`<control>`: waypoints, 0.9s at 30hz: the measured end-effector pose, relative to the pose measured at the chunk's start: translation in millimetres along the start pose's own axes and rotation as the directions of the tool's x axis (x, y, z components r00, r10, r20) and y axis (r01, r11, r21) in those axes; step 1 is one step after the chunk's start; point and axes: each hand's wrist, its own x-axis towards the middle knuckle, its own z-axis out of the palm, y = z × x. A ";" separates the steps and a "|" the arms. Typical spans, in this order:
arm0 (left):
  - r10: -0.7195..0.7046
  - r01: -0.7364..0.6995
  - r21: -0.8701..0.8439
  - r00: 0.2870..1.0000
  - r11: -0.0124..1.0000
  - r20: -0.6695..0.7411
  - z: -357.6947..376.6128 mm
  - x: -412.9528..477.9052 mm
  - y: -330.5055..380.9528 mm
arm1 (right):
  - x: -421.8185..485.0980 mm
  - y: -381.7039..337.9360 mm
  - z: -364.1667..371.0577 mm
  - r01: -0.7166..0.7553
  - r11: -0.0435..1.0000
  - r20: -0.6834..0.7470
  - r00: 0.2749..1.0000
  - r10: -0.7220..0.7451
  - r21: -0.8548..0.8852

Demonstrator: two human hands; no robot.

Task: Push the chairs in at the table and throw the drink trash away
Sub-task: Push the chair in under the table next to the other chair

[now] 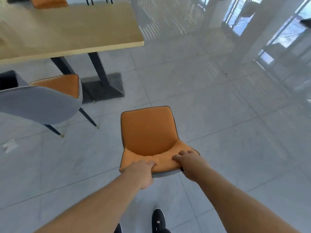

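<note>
An orange chair (pixel 148 132) with a grey back shell stands on the floor in front of me, well away from the table, its seat pointing toward the far side. My left hand (pixel 143 172) grips the top of its backrest at the left end. My right hand (pixel 188 162) grips the same edge at the right end. The light wooden table (pixel 70 31) fills the upper left, on a dark pedestal (pixel 102 84). A second orange and grey chair (pixel 40 101) sits at the table's near side, its seat partly under the top.
A third orange chair (pixel 48 2) shows at the table's far side. A crumpled white scrap (pixel 10 145) lies on the grey tiled floor at the left. Glossy floor (pixel 218 98) stretches to the right toward windows. My black shoe (pixel 158 219) is below the chair.
</note>
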 end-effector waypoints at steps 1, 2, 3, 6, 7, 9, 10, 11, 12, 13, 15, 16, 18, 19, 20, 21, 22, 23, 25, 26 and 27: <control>-0.021 0.021 0.001 1.000 1.000 -0.013 -8.9 1.6 -7.5 | 9.4 -6.1 -7.4 0.005 1.000 -0.011 1.000 -0.005 0.007; -0.037 0.037 0.000 0.999 0.999 -0.029 -19.0 3.8 -17.3 | 20.0 -14.4 -15.8 0.013 1.000 -0.025 1.000 -0.013 0.012; -0.048 0.048 -0.005 0.998 0.999 -0.043 -29.7 5.9 -29.8 | 32.3 -24.4 -24.7 0.024 1.000 -0.033 0.999 -0.024 0.012; -0.025 0.021 -0.031 0.992 0.999 -0.123 -60.4 12.8 -79.4 | 74.1 -61.0 -53.7 0.058 0.998 -0.030 0.998 -0.058 0.002; -0.016 0.009 -0.039 0.986 0.999 -0.164 -69.8 15.6 -98.8 | 89.1 -74.5 -63.7 0.070 0.998 -0.034 0.997 -0.070 0.001; -0.021 0.006 -0.067 0.973 0.998 -0.229 -88.8 23.6 -138.4 | 119.1 -101.8 -85.2 0.088 0.996 -0.047 0.995 -0.089 -0.005; -0.024 0.002 -0.090 0.968 0.996 -0.249 -99.2 29.4 -158.5 | 134.1 -115.5 -97.1 0.098 0.995 -0.049 0.994 -0.098 -0.010; -0.023 -0.009 -0.117 0.965 0.993 -0.263 -110.0 35.5 -179.0 | 149.9 -128.8 -109.3 0.109 0.994 -0.052 0.993 -0.109 -0.014; -0.016 -0.026 -0.145 0.960 0.989 -0.280 -121.9 42.7 -200.3 | 166.2 -141.6 -121.7 0.116 0.993 -0.058 0.992 -0.116 -0.011; -0.007 -0.046 -0.169 0.953 0.985 -0.304 -134.2 50.9 -221.1 | 182.8 -153.6 -134.8 0.117 0.993 -0.062 0.991 -0.117 -0.008; 0.002 -0.075 -0.197 0.937 0.978 -0.349 -158.8 67.1 -258.7 | 216.4 -175.1 -161.1 0.120 0.993 -0.062 0.991 -0.121 -0.014; 0.002 -0.079 -0.198 0.931 0.977 -0.365 -171.3 75.9 -275.4 | 233.5 -184.4 -173.4 0.125 0.992 -0.063 0.990 -0.126 -0.017; -0.009 -0.074 -0.197 0.920 0.978 -0.391 -195.4 94.9 -302.8 | 266.1 -198.5 -196.0 0.129 0.992 -0.076 0.989 -0.130 -0.012; -0.016 -0.070 -0.198 0.915 0.978 -0.403 -207.4 105.0 -315.3 | 283.2 -203.8 -206.8 0.131 0.991 -0.087 0.988 -0.131 -0.009; -0.019 -0.070 -0.197 0.909 0.978 -0.416 -219.0 114.9 -325.8 | 299.8 -207.8 -217.6 0.130 0.991 -0.097 0.987 -0.130 -0.008; -0.021 -0.072 -0.199 0.904 0.977 -0.427 -229.8 124.5 -334.9 | 315.7 -210.1 -228.4 0.129 0.992 -0.105 0.986 -0.129 -0.009; -0.025 -0.075 -0.210 0.900 0.975 -0.435 -239.7 134.0 -342.5 | 330.8 -210.9 -238.7 0.129 0.992 -0.111 0.985 -0.129 -0.012; -0.033 -0.075 -0.227 0.898 0.971 -0.438 -249.0 142.9 -348.9 | 345.2 -210.8 -248.6 0.129 0.991 -0.116 0.985 -0.130 -0.016; -0.056 -0.071 -0.258 0.890 0.964 -0.452 -266.6 158.3 -358.7 | 371.9 -209.0 -266.2 0.134 0.991 -0.131 0.982 -0.137 -0.028; -0.063 -0.075 -0.275 0.885 0.959 -0.461 -274.6 165.2 -362.9 | 384.4 -208.2 -274.1 0.141 0.990 -0.138 0.980 -0.144 -0.030; -0.072 -0.080 -0.298 0.882 0.951 -0.467 -281.3 170.6 -366.4 | 395.3 -208.2 -281.2 0.150 0.988 -0.141 0.978 -0.153 -0.034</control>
